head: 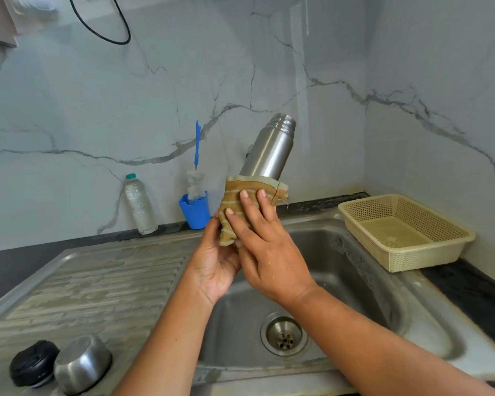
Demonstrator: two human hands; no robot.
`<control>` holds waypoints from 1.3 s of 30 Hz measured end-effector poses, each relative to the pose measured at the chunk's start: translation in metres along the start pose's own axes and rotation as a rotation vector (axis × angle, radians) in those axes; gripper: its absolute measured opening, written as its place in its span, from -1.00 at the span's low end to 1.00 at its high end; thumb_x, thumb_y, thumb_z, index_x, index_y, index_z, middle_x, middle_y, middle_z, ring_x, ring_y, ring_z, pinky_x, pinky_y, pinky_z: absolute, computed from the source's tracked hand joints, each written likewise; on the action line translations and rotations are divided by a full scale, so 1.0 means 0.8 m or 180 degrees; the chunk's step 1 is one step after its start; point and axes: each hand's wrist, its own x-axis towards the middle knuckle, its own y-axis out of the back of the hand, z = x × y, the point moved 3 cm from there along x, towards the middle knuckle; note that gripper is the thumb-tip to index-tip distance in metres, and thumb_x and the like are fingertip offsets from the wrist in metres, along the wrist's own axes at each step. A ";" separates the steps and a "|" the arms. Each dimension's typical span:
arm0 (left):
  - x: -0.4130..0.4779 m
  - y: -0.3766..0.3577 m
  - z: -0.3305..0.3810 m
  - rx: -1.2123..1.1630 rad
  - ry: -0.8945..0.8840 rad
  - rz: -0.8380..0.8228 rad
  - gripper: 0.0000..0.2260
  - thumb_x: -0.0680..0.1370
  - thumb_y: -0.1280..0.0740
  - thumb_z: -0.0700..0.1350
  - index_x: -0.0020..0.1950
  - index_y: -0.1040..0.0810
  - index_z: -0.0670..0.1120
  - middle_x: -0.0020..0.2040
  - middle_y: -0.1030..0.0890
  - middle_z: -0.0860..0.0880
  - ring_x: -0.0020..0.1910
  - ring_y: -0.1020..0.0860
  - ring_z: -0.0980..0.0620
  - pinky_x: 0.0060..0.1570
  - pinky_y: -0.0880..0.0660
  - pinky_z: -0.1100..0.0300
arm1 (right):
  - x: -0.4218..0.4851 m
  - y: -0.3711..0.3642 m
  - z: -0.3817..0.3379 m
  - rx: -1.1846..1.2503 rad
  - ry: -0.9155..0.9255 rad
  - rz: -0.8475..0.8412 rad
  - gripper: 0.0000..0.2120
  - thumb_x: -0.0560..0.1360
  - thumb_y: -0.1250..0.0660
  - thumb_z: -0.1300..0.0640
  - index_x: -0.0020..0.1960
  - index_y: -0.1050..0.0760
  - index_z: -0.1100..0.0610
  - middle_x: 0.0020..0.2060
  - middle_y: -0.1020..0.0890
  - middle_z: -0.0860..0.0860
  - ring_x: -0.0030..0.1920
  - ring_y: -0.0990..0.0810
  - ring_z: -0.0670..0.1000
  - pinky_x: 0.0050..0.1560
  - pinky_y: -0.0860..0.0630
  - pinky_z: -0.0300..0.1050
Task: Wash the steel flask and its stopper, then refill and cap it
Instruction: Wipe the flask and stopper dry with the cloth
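Steel flask [270,150] tilted above sink [349,270], mouth up and far; base wrapped in striped cloth [235,201]; left hand [215,264] cups wrapped base; right hand [269,252] fingers curl round cloth; black stopper [33,364] near left.

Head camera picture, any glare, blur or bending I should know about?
Head view: soft light, no hard shadows; a pale vertical glare streak on the marble wall; bright sheen along the steel flask above the cloth; wide-angle bending bows the sink rim and wall corner; top left corner is smeared.
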 end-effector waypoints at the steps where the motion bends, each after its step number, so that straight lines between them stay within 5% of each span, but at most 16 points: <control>1: 0.000 0.000 -0.002 0.0003 0.0037 -0.0074 -0.57 0.67 -0.22 0.11 0.37 -0.63 -0.14 0.39 -0.60 -0.19 0.38 -0.58 -0.12 0.20 -0.63 0.05 | 0.002 0.003 -0.002 -0.0031 0.0049 0.0050 -0.51 0.66 -0.26 0.12 0.58 -0.33 0.09 0.63 -0.18 0.13 0.65 0.04 0.21 0.52 -0.22 0.36; 8: -0.005 -0.009 0.002 0.0095 0.0061 -0.0657 -0.39 0.36 -0.66 0.05 0.35 -0.66 -0.14 0.43 -0.57 -0.19 0.39 -0.57 -0.10 0.19 -0.61 0.07 | 0.005 0.012 -0.004 -0.0020 0.0044 0.0156 -0.52 0.69 -0.20 0.04 0.59 -0.29 0.10 0.63 -0.13 0.18 0.65 0.02 0.24 0.56 -0.25 0.21; 14: -0.002 -0.009 0.006 0.0120 0.0118 -0.0682 -0.21 0.32 -0.70 0.00 0.46 -0.53 -0.24 0.47 -0.51 -0.27 0.28 -0.62 -0.07 -0.02 -0.64 0.19 | 0.004 0.012 0.000 0.0700 -0.0426 0.0128 -0.48 0.68 -0.18 -0.01 0.61 -0.21 0.01 0.65 -0.11 0.07 0.64 -0.11 0.08 0.52 -0.33 0.06; 18: 0.007 0.003 0.001 0.0421 0.0057 -0.0529 -0.13 0.28 -0.71 0.10 0.49 -0.50 -0.20 0.33 -0.58 -0.22 0.23 -0.61 -0.08 0.24 -0.59 0.03 | 0.006 0.017 0.005 0.1349 -0.0904 0.0157 -0.50 0.66 -0.24 -0.06 0.58 -0.30 -0.06 0.62 -0.22 -0.05 0.59 -0.22 -0.10 0.53 -0.33 -0.07; 20: 0.009 0.008 -0.002 0.0569 0.0007 -0.0473 -0.07 0.27 -0.71 0.13 0.54 -0.45 -0.16 0.32 -0.57 -0.18 0.31 -0.53 -0.12 0.43 -0.38 -0.08 | 0.008 0.018 0.009 0.1666 -0.1203 0.0138 -0.52 0.66 -0.29 -0.03 0.56 -0.33 -0.09 0.58 -0.32 -0.09 0.56 -0.26 -0.17 0.54 -0.33 -0.06; 24: 0.009 0.006 -0.003 0.0936 -0.0107 -0.0351 -0.14 0.15 -0.72 0.19 0.41 -0.57 0.06 0.24 -0.65 0.01 0.23 -0.56 0.02 0.13 -0.37 0.08 | 0.013 0.023 0.012 0.2286 -0.1786 0.0095 -0.65 0.68 -0.25 -0.04 0.45 -0.48 -0.17 0.27 -0.62 -0.23 0.27 -0.59 -0.16 0.21 -0.60 -0.06; 27: 0.007 0.006 -0.006 0.1042 -0.0145 -0.0275 -0.16 0.09 -0.74 0.14 0.34 -0.57 0.11 0.14 -0.69 0.05 0.07 -0.60 0.11 0.00 -0.39 0.14 | 0.012 0.025 0.017 0.2795 -0.2399 0.0038 -0.76 0.68 -0.26 -0.08 0.21 -0.64 -0.07 -0.09 -0.71 -0.04 -0.07 -0.67 0.04 -0.09 -0.63 -0.06; 32: 0.009 0.008 -0.008 0.1329 -0.0230 -0.0183 -0.20 0.22 -0.63 -0.01 0.44 -0.48 0.09 0.23 -0.68 0.04 0.12 -0.62 0.13 0.08 -0.39 0.16 | 0.008 0.020 0.023 0.4053 -0.3267 -0.0227 -0.67 0.67 -0.23 -0.13 0.30 -0.59 0.01 0.13 -0.71 0.13 0.17 -0.69 0.16 0.21 -0.62 0.20; 39: 0.015 0.020 -0.013 0.1691 -0.0225 -0.0288 -0.24 0.31 -0.64 -0.18 0.47 -0.46 -0.01 0.27 -0.67 -0.08 0.37 -0.56 -0.11 0.35 -0.50 -0.01 | 0.001 0.024 0.027 0.4834 -0.4345 -0.0199 -0.51 0.60 -0.34 -0.18 0.29 -0.56 0.20 0.02 -0.70 0.26 0.02 -0.70 0.19 0.00 -0.68 0.08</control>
